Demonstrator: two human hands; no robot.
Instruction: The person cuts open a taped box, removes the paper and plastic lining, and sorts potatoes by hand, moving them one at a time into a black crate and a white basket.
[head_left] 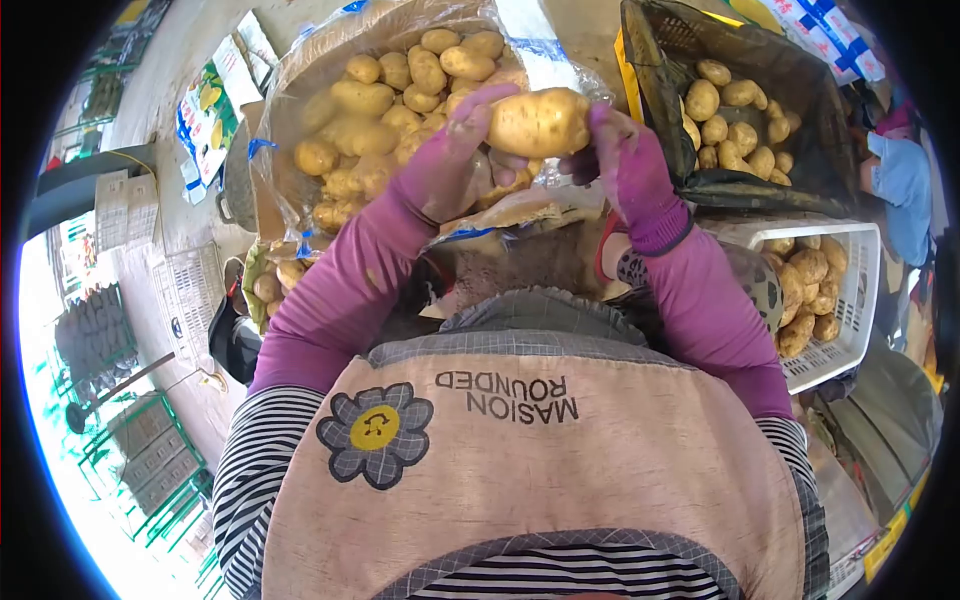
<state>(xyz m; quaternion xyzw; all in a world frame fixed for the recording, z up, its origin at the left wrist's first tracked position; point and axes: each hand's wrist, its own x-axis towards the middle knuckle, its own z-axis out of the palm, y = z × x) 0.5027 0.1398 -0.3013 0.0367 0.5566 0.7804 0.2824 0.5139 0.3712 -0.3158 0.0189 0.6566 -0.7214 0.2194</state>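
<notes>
Between my two hands a large yellow potato (pixel 540 123) is held up over the near right side of a clear plastic bag (pixel 275 150) full of potatoes (pixel 400 95). The fingers of my left hand (pixel 455 155) are closed on the potato's left end. At its right end, the fingers of my right hand (pixel 625 155) press against it. Purple sleeves cover both forearms and part of the hands. The undersides of the fingers are partly hidden behind the potato.
A dark-lined crate (pixel 650 60) with potatoes stands at the upper right. Below it, a white plastic basket (pixel 862 290) holds more potatoes. Another bag of potatoes (pixel 262 285) sits by my left knee. Printed sacks (pixel 205 125) lie at the left. A person's blue sleeve (pixel 900 195) shows at the far right.
</notes>
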